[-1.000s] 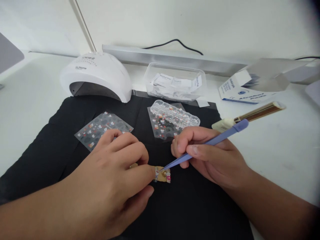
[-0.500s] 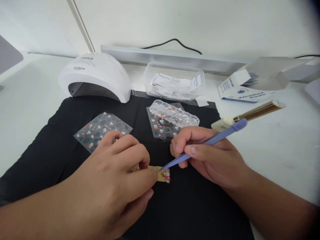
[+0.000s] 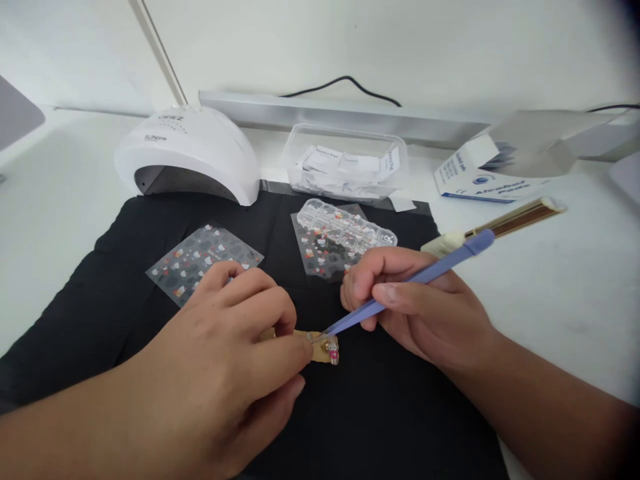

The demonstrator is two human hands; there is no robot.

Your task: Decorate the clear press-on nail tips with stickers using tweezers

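Plainly, our right hand (image 3: 430,317) grips a purple tool (image 3: 361,315), tip at the tan strip (image 3: 320,355); our left hand (image 3: 235,347) curls over one end, its hold unclear.

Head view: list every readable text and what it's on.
"SUNone": white lamp
"Alcohol Pad": sachets in the clear tub
"Alcohol Pads": front of the white box
"Alcohol pads": box's side
Too blurred or small: larger lettering above "SUNone", box's remaining print, sachets' smaller lines.

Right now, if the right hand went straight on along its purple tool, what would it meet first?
Probably the left hand's fingertip, with the purple tool's tip leading; depth is unclear, so the tan strip there could come first.
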